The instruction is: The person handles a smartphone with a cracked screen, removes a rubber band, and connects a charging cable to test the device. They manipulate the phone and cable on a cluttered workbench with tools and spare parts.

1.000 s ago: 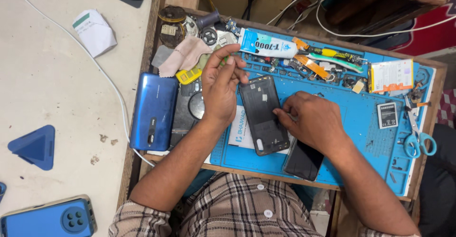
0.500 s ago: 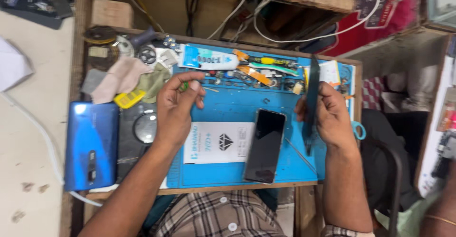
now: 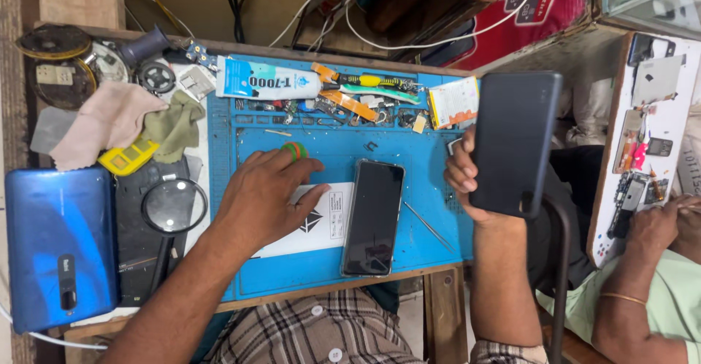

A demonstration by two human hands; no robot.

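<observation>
1. Head view. A blue rubber work mat [image 3: 438, 189] covers most of the wooden tabletop [image 3: 350, 287]. Its moulded compartments along the far edge hold small parts too fine to tell apart, with orange-handled and green-handled hand tools [image 3: 365, 86] and a white tube of adhesive [image 3: 266, 84] lying across them.
2. Left hand [image 3: 266, 196]: palm down, fingers loosely spread and slightly curled, resting on a white printed card [image 3: 321, 221] that lies flat on the mat. It grips nothing. A small green and orange round piece [image 3: 294, 148] sits just past the fingertips; whether they touch it I cannot tell.
3. A black smartphone, screen up [image 3: 374, 218], lies flat on the mat just beside the card, near the front edge, between the two hands. Neither hand touches it.
4. Right hand [image 3: 467, 181]: raised off the right side of the mat, fingers wrapped round the edge of a dark flat phone back panel [image 3: 515, 141], held upright with its broad face to the camera.
5. Left of the mat: a black-rimmed magnifying glass [image 3: 174, 207], a large shiny blue phone back cover [image 3: 58, 243], a beige cloth [image 3: 102, 123] and an olive cloth [image 3: 174, 124].
6. Far right: another person's hand [image 3: 653, 225] rests at a white board [image 3: 642, 145] strewn with small phone parts.
</observation>
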